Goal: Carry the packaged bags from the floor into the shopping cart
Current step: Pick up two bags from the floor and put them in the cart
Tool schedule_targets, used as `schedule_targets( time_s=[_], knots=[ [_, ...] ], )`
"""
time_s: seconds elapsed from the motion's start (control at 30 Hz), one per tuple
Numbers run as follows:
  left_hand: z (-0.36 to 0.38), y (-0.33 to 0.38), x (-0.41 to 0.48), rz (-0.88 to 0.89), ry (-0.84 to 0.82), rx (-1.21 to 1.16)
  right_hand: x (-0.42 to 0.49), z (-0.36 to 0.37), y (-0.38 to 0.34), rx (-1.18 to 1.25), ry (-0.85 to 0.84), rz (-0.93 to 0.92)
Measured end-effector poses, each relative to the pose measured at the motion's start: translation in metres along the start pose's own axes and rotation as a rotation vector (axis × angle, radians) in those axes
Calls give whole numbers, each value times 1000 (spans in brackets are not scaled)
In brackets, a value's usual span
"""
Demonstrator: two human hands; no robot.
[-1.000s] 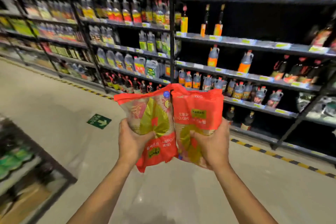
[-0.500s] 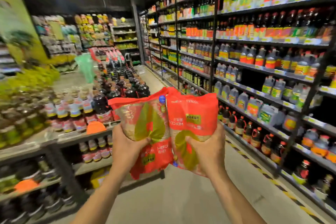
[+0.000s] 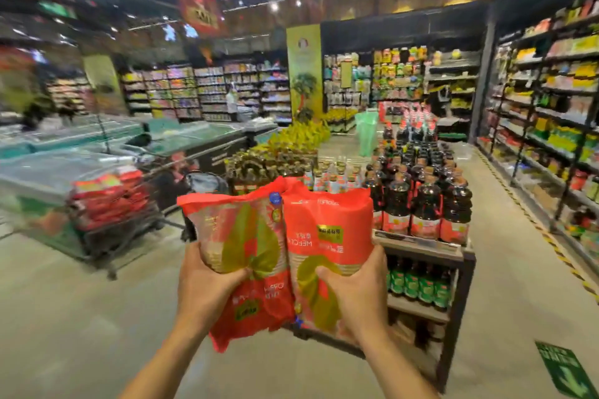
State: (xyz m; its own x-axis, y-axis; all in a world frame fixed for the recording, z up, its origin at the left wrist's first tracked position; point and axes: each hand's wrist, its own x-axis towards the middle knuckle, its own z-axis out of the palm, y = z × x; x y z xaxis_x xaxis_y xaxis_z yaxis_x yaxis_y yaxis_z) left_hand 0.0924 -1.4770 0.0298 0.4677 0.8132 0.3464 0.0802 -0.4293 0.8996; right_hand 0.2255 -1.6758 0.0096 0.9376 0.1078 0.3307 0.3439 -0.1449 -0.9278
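I hold two red packaged bags upright and side by side at chest height. My left hand (image 3: 207, 288) grips the left bag (image 3: 240, 236), which has a clear window with a green leaf print. My right hand (image 3: 359, 295) grips the right bag (image 3: 327, 230) from below, thumb across its front. The shopping cart (image 3: 113, 223) stands to the left on the floor, blurred, with several red bags stacked in it.
A low display stand (image 3: 453, 256) crowded with dark bottles sits straight ahead to the right. Chest freezers (image 3: 58, 172) run behind the cart. Tall shelves (image 3: 551, 113) line the right side. Bare floor lies between me and the cart. A person stands far off by the back shelves.
My view has swung left from the bottle shelves to the open store, bringing the cart into sight. Both hands keep the same grip on the two bags.
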Motion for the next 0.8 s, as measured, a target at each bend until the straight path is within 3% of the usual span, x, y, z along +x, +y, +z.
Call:
schedule_targets(
  time_s=[0.33, 0.8],
  knots=[
    [-111, -40, 35, -39, 277, 62, -12, 133, -38, 93, -278, -63],
    [-228, -142, 206, -65, 430, 39, 7, 372, -106, 168, -470, -133]
  ],
)
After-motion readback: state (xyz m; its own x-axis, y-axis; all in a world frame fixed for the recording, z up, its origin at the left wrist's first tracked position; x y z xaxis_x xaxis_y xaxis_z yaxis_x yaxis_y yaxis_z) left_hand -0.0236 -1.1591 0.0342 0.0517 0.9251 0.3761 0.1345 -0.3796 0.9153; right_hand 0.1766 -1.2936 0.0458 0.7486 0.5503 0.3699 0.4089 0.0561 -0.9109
